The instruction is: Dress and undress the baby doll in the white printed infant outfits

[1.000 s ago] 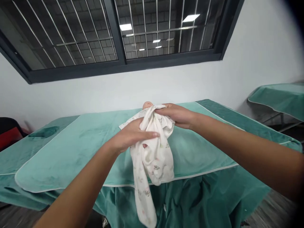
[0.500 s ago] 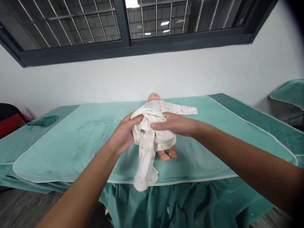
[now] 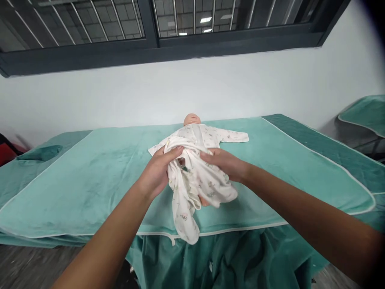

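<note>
A baby doll (image 3: 191, 119) lies on its back, its head toward the wall, dressed in a white printed long-sleeved top (image 3: 207, 133) with both sleeves spread out. Over its lower body I hold a pair of white printed baby pants (image 3: 210, 182), bunched at the upper part. My left hand (image 3: 159, 170) grips the left edge of the bunched cloth, thumb on top. On the other side my right hand (image 3: 225, 162) pinches the cloth, also with the thumb above. One pant leg hangs down toward the front edge. The doll's legs are mostly hidden behind the fabric.
A light green padded mat (image 3: 99, 188) with white piping covers the bed. Darker green cloth (image 3: 228, 257) drapes down its front. A white wall (image 3: 168, 92) and a barred window (image 3: 186, 20) stand behind. Another green-covered surface (image 3: 365, 114) is at the far right.
The held pants have shifted and spread; one leg now falls to the right over the doll's feet. My right hand has moved slightly right and down. The view has shifted a little.
</note>
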`<state>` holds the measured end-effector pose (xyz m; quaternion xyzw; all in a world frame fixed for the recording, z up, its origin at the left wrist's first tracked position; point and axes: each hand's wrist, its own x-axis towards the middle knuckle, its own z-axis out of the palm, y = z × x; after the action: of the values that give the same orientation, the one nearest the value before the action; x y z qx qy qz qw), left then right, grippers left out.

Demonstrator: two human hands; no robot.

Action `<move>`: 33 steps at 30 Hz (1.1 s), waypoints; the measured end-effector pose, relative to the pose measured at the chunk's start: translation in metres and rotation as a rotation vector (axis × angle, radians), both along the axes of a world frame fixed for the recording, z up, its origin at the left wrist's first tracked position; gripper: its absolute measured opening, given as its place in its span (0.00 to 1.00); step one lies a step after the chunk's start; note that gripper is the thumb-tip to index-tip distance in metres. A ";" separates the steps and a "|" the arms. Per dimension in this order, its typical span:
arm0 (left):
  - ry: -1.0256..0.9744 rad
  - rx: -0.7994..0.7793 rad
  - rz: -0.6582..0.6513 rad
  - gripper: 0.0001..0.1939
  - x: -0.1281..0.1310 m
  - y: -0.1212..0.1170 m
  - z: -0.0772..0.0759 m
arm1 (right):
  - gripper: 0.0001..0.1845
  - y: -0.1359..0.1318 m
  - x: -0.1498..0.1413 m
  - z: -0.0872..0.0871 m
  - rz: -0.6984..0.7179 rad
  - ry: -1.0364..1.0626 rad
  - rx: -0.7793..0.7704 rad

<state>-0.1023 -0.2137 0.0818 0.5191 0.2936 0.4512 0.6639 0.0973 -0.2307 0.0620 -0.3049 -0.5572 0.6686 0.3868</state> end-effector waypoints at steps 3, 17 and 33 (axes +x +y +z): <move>-0.029 -0.071 -0.007 0.19 0.009 -0.003 -0.003 | 0.21 -0.011 0.000 0.000 0.126 -0.191 0.037; 0.112 -0.267 -0.354 0.23 0.009 -0.015 -0.023 | 0.23 -0.034 0.008 -0.003 -0.367 0.201 -0.065; 1.077 0.527 -0.221 0.08 0.051 -0.024 -0.062 | 0.19 -0.094 0.004 -0.140 -0.838 -0.244 -0.200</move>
<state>-0.0513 -0.2372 0.0195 0.8485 0.4109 0.1109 0.3143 0.1012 -0.3248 -0.0780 -0.6168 -0.3598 0.4638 0.5244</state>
